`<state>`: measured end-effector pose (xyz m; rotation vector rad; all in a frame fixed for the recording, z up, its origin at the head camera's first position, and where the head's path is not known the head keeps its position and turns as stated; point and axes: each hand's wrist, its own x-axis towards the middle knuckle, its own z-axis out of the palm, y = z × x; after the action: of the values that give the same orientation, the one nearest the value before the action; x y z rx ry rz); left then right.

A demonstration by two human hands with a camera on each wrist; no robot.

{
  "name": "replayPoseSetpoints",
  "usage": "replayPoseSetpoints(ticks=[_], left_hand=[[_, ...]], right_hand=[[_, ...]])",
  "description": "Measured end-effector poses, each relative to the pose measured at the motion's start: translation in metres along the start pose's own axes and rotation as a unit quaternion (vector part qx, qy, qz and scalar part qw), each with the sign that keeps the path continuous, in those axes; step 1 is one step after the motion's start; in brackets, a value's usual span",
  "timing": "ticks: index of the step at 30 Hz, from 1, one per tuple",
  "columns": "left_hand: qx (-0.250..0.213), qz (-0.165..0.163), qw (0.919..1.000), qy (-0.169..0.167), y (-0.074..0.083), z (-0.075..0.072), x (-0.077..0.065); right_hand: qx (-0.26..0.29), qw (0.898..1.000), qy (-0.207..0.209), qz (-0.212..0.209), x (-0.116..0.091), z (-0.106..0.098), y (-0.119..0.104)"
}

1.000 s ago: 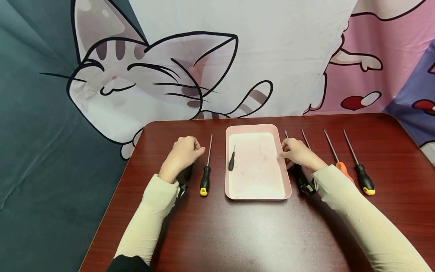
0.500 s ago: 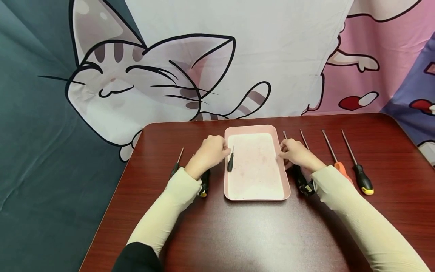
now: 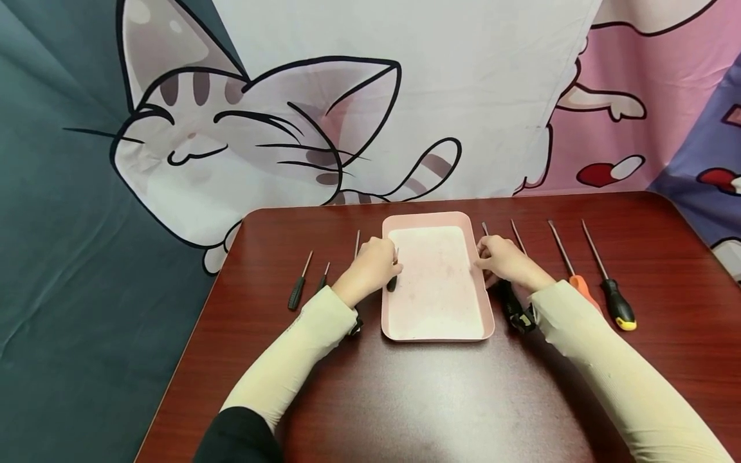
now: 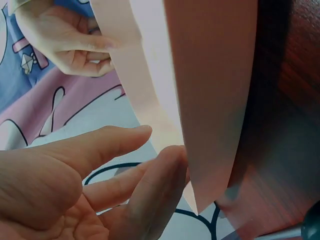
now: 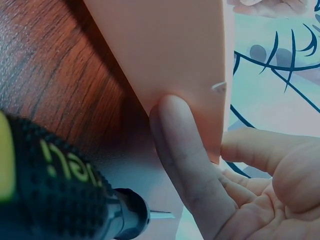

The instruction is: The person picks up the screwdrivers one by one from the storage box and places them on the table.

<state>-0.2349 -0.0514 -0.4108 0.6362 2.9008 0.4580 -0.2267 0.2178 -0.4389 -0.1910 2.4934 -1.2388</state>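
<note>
A pink shallow tray [image 3: 440, 335] lies on the table between my hands. Inside it, by its left wall, is a small dark screwdriver [image 3: 392, 284], partly covered by my left hand [image 3: 372, 267]. In the left wrist view the fingers [image 4: 167, 172] of that hand come up to the tray's outer wall, and the thumb stands apart from them over the rim. My right hand [image 3: 502, 258] holds the tray's right edge. Seen from the right wrist, its fingers [image 5: 182, 140] press the outer wall while the thumb [image 5: 250, 147] bears on the rim.
Two small dark screwdrivers [image 3: 297, 294] lie left of the tray; a longer one's shaft [image 3: 357, 241] shows behind my left hand. Right of it are an orange-handled screwdriver [image 3: 583, 290], a black-and-yellow one [image 3: 621, 307] and others under my right arm. A cat-print cloth [image 3: 486, 83] hangs behind.
My left hand has moved right, from above the left screwdrivers to the tray's left edge, uncovering the two small ones. My right hand stays at the tray's right edge.
</note>
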Motion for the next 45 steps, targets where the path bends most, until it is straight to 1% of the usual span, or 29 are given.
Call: replayPoseSetpoints(ticks=[5, 9, 12, 15, 21, 26, 30, 35, 41, 45], left_hand=[[0.043, -0.005, 0.9989, -0.014, 0.011, 0.001, 0.0], [0.07, -0.019, 0.9971, -0.02, 0.018, 0.003, -0.001], [0.092, -0.025, 0.9952, -0.022, 0.023, 0.005, 0.0], [0.105, -0.024, 0.9939, -0.023, 0.025, 0.008, 0.001], [0.1, -0.011, 0.9944, -0.032, 0.025, 0.014, 0.003], [0.097, -0.01, 0.9948, -0.032, 0.024, 0.018, 0.004], [0.105, -0.007, 0.994, -0.028, 0.024, 0.02, 0.004], [0.098, -0.011, 0.9948, -0.026, 0.021, 0.022, 0.004], [0.086, -0.013, 0.9954, -0.04, 0.018, 0.024, 0.005], [0.084, -0.015, 0.9955, -0.042, 0.019, 0.025, 0.004]], right_hand=[[-0.004, 1.0, 0.0, -0.003, -0.001, 0.0, -0.001], [-0.009, 1.0, 0.002, -0.008, -0.002, 0.0, 0.0], [-0.011, 1.0, 0.004, -0.01, -0.001, 0.001, 0.0], [-0.007, 1.0, 0.003, -0.008, -0.001, 0.001, 0.0], [-0.015, 1.0, 0.001, -0.006, -0.002, 0.001, -0.002], [-0.017, 1.0, 0.002, -0.007, -0.004, 0.0, -0.005], [-0.011, 1.0, 0.003, -0.009, -0.005, 0.0, -0.005], [-0.006, 1.0, 0.002, -0.006, -0.004, 0.0, -0.004], [-0.007, 1.0, 0.001, -0.003, -0.004, 0.001, -0.003], [-0.008, 1.0, 0.001, -0.003, -0.004, 0.001, -0.002]])
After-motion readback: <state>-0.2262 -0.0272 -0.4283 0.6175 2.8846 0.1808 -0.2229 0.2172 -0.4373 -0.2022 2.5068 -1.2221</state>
